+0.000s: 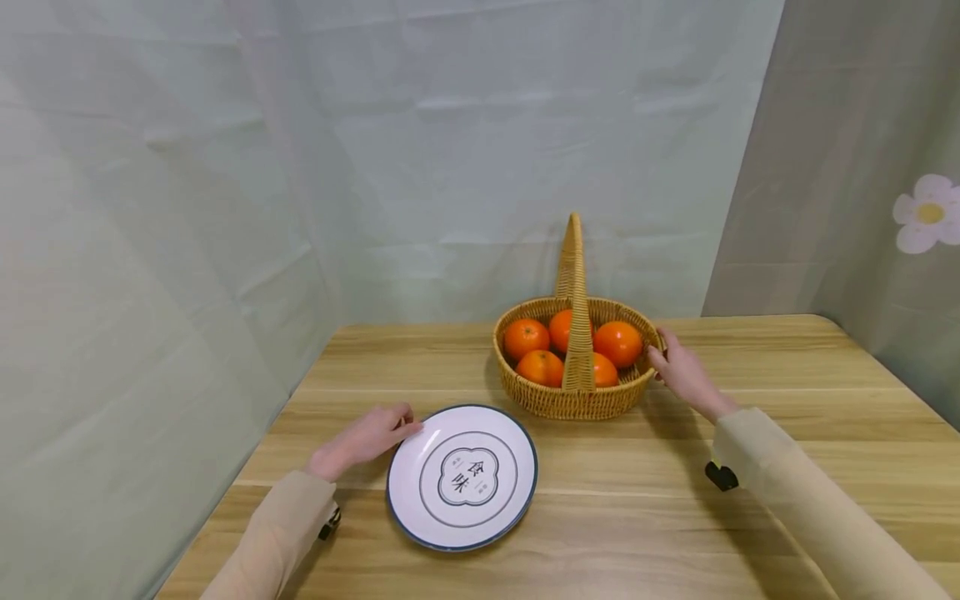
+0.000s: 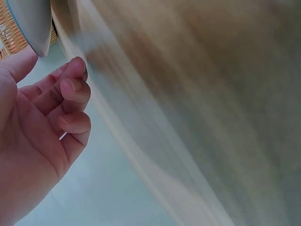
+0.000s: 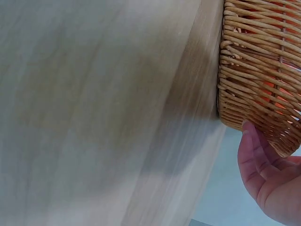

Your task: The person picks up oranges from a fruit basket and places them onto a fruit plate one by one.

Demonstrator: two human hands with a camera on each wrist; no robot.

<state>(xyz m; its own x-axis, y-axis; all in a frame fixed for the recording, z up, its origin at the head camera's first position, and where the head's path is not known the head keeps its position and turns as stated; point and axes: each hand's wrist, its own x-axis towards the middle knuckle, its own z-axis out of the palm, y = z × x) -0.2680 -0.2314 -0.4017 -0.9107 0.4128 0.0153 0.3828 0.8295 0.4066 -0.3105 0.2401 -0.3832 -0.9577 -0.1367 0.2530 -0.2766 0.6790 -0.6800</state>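
Note:
A white plate (image 1: 405, 487) with a dark blue rim and a printed emblem lies on the wooden table. My left hand (image 1: 371, 435) is at its upper left edge, the thumb at the rim. In the left wrist view, the fingers of the left hand (image 2: 44, 117) are loosely curled beside the plate (image 2: 35, 23). Farther back stands a wicker basket (image 1: 573, 407) with a tall handle, holding several oranges (image 1: 542, 367). My right hand (image 1: 684, 372) grips the basket's right rim; the right wrist view shows fingers (image 3: 251, 155) against the woven wall (image 3: 254, 89).
The wooden table (image 1: 622, 517) runs back to a pale cloth backdrop (image 1: 487, 167). A grey curtain (image 1: 810, 167) with a flower print hangs at the right. Both forearms, in beige sleeves (image 1: 802, 492), rest low over the table's near part.

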